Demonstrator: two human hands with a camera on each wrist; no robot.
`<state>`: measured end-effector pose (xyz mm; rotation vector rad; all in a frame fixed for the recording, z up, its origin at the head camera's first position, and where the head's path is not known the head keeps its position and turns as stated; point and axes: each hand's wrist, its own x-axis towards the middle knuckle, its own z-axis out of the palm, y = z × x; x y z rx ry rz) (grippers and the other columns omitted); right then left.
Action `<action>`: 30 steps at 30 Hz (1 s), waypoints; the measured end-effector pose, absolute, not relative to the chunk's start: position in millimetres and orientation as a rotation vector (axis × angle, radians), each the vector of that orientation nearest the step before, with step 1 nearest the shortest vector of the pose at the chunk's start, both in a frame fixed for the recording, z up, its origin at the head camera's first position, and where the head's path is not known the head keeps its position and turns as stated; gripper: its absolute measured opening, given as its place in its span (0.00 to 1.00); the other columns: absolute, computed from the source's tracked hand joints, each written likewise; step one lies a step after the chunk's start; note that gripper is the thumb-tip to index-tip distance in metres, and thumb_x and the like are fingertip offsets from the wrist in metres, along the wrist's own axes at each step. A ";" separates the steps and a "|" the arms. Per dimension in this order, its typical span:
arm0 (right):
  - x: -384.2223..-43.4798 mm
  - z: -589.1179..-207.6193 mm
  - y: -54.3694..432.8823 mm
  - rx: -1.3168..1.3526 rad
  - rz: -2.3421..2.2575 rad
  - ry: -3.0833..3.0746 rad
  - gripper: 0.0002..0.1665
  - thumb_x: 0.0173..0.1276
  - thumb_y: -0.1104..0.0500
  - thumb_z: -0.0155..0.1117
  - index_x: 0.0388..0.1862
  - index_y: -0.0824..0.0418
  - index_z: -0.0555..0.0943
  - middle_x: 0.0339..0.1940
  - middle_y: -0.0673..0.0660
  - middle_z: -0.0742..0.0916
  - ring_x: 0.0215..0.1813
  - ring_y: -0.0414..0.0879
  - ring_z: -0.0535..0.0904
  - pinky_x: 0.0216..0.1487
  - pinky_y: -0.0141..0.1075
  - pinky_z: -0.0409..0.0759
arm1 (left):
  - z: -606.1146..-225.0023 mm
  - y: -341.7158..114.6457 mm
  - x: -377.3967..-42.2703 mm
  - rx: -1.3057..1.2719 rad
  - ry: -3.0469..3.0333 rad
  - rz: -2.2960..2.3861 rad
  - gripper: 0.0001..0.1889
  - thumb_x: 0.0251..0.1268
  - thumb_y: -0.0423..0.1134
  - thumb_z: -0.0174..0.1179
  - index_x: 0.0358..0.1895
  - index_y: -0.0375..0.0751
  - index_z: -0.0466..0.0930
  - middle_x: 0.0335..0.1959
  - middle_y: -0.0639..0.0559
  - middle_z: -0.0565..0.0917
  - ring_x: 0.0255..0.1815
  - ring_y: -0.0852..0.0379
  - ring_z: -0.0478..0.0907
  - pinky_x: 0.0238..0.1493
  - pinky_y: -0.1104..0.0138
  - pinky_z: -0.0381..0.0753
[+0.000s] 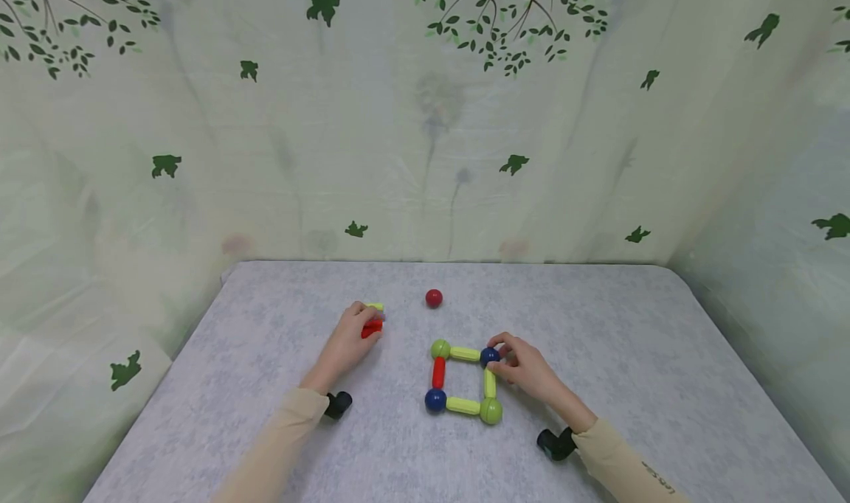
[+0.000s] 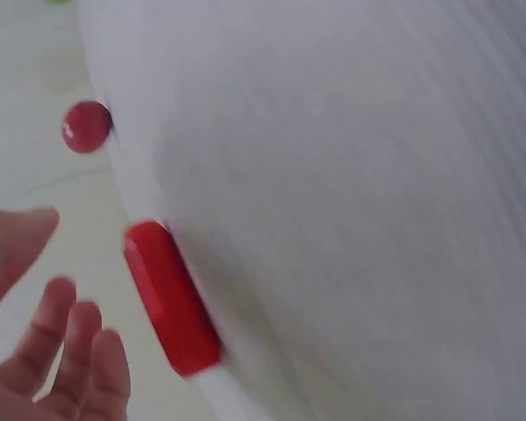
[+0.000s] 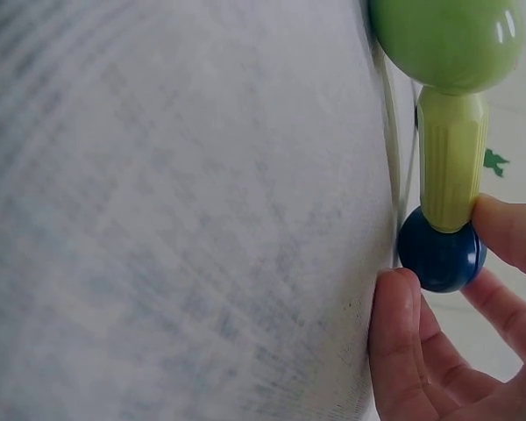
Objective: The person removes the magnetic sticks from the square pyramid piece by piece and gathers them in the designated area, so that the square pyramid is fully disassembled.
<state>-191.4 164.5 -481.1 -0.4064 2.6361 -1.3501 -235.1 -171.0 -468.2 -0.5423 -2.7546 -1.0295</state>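
Head view has our right hand (image 1: 524,368) at the far right corner of the square frame (image 1: 438,374), fingers (image 3: 394,329) pinching its blue ball (image 3: 440,254). If we tug or twist there, we'd guess the joint with the yellow-green rod (image 3: 452,158) pops and the square skews on the desk (image 1: 631,355). Our left hand's (image 1: 348,335) fingers look spread near a loose red rod (image 2: 171,298); a sloppy grab could knock it away, and bumping the red ball (image 1: 434,298) probably starts it rolling.
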 end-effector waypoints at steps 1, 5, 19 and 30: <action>-191.5 -481.3 164.6 -0.404 -1.351 2.635 0.16 0.67 0.61 0.64 0.52 0.58 0.75 0.40 0.57 0.78 0.27 0.45 0.74 0.26 0.37 0.76 | -467.7 -167.1 -234.7 -0.602 -2.744 -1.064 0.12 0.57 0.24 0.62 0.44 0.37 0.79 0.41 0.43 0.75 0.44 0.45 0.72 0.46 0.55 0.75; -191.9 -482.4 165.4 -0.397 -1.352 2.624 0.16 0.67 0.60 0.64 0.52 0.57 0.75 0.40 0.56 0.79 0.27 0.45 0.74 0.26 0.37 0.75 | -464.9 -148.2 -231.1 -0.826 -2.805 -1.193 0.14 0.60 0.26 0.62 0.49 0.37 0.77 0.44 0.44 0.78 0.43 0.49 0.75 0.46 0.58 0.76; -189.2 -485.5 169.4 -0.470 -1.339 2.601 0.16 0.66 0.56 0.66 0.51 0.56 0.76 0.47 0.58 0.80 0.34 0.45 0.75 0.32 0.39 0.74 | -476.0 -105.0 -224.9 -1.221 -2.936 -1.223 0.20 0.57 0.23 0.57 0.50 0.49 0.77 0.47 0.60 0.77 0.46 0.59 0.72 0.51 0.65 0.74; -186.3 -483.9 172.0 -0.482 -1.342 2.589 0.17 0.65 0.56 0.66 0.51 0.57 0.76 0.47 0.57 0.80 0.35 0.46 0.75 0.34 0.40 0.75 | -474.1 -96.9 -221.0 -1.279 -2.931 -0.964 0.16 0.58 0.27 0.59 0.47 0.49 0.78 0.43 0.61 0.75 0.43 0.61 0.70 0.48 0.68 0.73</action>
